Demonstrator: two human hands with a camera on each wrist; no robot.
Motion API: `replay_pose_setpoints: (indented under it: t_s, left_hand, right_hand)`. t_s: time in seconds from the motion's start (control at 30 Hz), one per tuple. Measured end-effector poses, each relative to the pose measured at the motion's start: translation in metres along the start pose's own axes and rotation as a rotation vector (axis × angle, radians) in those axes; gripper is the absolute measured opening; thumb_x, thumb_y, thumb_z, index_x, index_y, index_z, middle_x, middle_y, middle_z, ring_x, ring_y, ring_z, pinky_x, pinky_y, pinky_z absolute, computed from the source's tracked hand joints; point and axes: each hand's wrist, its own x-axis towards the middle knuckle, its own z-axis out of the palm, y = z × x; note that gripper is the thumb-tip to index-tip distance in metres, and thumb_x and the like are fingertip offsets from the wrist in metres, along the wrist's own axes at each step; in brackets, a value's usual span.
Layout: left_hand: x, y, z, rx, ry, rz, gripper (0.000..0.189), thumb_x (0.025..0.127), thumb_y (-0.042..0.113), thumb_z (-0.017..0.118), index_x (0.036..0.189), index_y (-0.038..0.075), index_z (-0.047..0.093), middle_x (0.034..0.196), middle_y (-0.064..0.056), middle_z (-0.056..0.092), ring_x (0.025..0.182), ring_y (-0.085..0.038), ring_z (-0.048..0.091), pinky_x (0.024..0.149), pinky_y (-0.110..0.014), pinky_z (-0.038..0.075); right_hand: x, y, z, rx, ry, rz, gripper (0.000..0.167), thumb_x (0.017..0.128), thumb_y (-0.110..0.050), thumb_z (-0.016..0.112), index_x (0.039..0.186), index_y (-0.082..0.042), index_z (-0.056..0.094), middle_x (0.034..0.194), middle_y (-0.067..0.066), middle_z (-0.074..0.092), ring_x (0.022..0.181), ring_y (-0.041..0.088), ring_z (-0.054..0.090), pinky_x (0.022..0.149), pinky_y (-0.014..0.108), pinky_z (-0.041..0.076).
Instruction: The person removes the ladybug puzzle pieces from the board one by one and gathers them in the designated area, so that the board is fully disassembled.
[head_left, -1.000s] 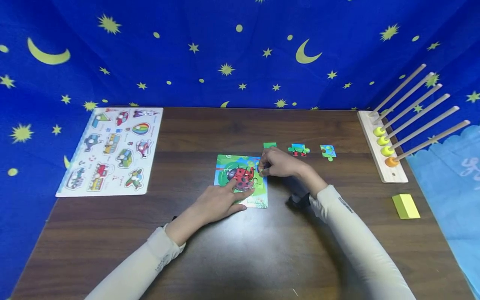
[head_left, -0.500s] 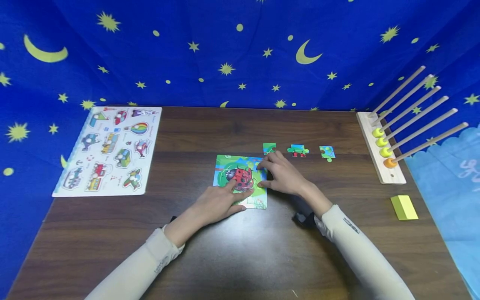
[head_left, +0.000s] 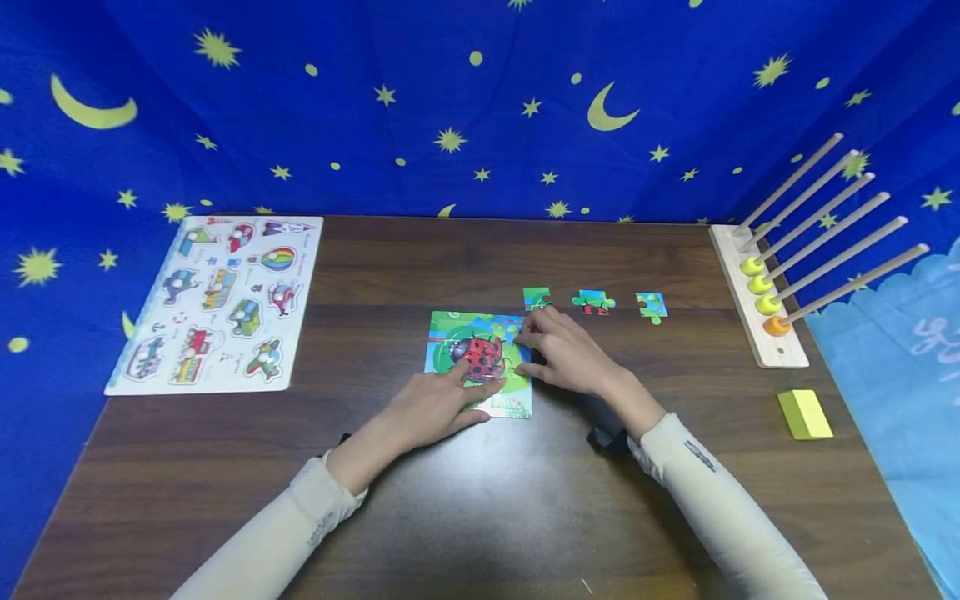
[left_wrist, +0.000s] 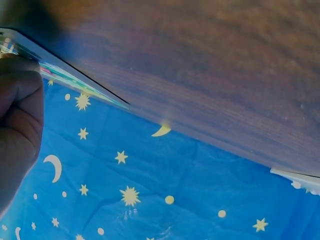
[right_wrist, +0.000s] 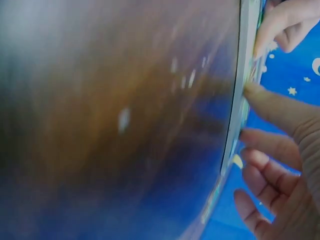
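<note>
A square ladybug jigsaw puzzle [head_left: 442, 360] lies on the table in the head view. My left hand [head_left: 431, 408] rests on its lower part, index finger extended over the ladybug. From the right side, my right hand [head_left: 570, 354] touches the puzzle with thumb and index finger spread apart. The right wrist view shows that thumb [right_wrist: 280, 110] and the other fingers at the edge of the board. Just beyond the right fingertips lies a green loose puzzle piece [head_left: 536, 296], partly hidden by the hand. Two more pieces, one blue and red [head_left: 593, 298] and one blue-green [head_left: 650, 303], lie farther right.
A white knob-puzzle board [head_left: 232, 333] with vehicle pictures lies at the left. On the right are a wooden peg stand [head_left: 783, 353] with several yellow and orange beads and a yellow block [head_left: 805, 414]. A blue starry cloth [head_left: 390, 100] hangs behind the table.
The right hand's thumb and fingers, close together at the puzzle's right edge before, have spread apart there. More of the green loose piece shows. My left hand keeps its place.
</note>
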Motion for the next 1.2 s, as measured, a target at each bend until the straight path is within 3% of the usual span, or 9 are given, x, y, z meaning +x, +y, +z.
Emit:
replay_pose_setpoints:
  t_s: [0.2,0.37,0.57,0.87,1.07,1.2]
  left_hand:
    - [0.001,0.000,0.000,0.018,0.015,-0.001,0.051,0.099,0.053,0.051,0.146,0.034,0.049,0.136,-0.021,0.055,0.053,-0.015,0.053,0.050,-0.032,0.045]
    - [0.001,0.001,0.000,0.013,0.010,-0.003,0.051,0.100,0.053,0.051,0.147,0.034,0.049,0.138,-0.023,0.054,0.055,-0.015,0.056,0.049,-0.031,0.044]
    - [0.001,0.001,0.001,0.006,0.014,-0.002,0.051,0.099,0.053,0.051,0.147,0.034,0.049,0.139,-0.025,0.054,0.061,-0.019,0.063,0.048,-0.030,0.043]
    - [-0.001,0.001,0.002,0.015,0.042,0.004,0.050,0.099,0.053,0.053,0.146,0.034,0.050,0.132,-0.023,0.057,0.062,-0.020,0.063,0.050,-0.033,0.047]
    - [-0.001,0.002,0.001,0.011,0.037,-0.004,0.050,0.098,0.053,0.053,0.145,0.034,0.051,0.131,-0.022,0.058,0.062,-0.019,0.061,0.051,-0.034,0.046]
    - [-0.001,0.002,0.002,0.003,0.033,-0.011,0.050,0.098,0.053,0.054,0.145,0.034,0.051,0.132,-0.023,0.057,0.062,-0.019,0.061,0.049,-0.033,0.045]
  right_hand:
    - [0.002,0.002,0.001,0.035,0.008,-0.034,0.044,0.082,-0.032,0.082,0.112,0.000,0.075,0.109,0.009,0.060,0.100,0.023,0.049,0.083,0.039,0.044]
    - [0.001,0.002,0.004,0.088,0.012,0.024,0.044,0.081,-0.030,0.084,0.114,-0.002,0.074,0.107,0.009,0.060,0.099,0.022,0.048,0.083,0.038,0.044]
    - [0.002,0.005,0.007,0.166,0.008,0.076,0.041,0.079,-0.027,0.085,0.111,-0.004,0.074,0.109,0.008,0.059,0.107,0.024,0.050,0.093,0.043,0.045]
    - [0.010,0.007,0.003,0.245,-0.083,0.154,0.040,0.077,-0.026,0.085,0.108,-0.006,0.071,0.113,0.008,0.058,0.115,0.026,0.050,0.101,0.047,0.043]
    - [0.019,0.003,-0.005,0.242,-0.146,0.184,0.041,0.076,-0.024,0.087,0.107,-0.004,0.070,0.112,0.009,0.058,0.111,0.026,0.048,0.099,0.045,0.043]
    - [0.022,0.002,-0.008,0.209,-0.172,0.182,0.038,0.077,-0.026,0.086,0.105,-0.005,0.071,0.111,0.008,0.058,0.111,0.026,0.051,0.105,0.046,0.042]
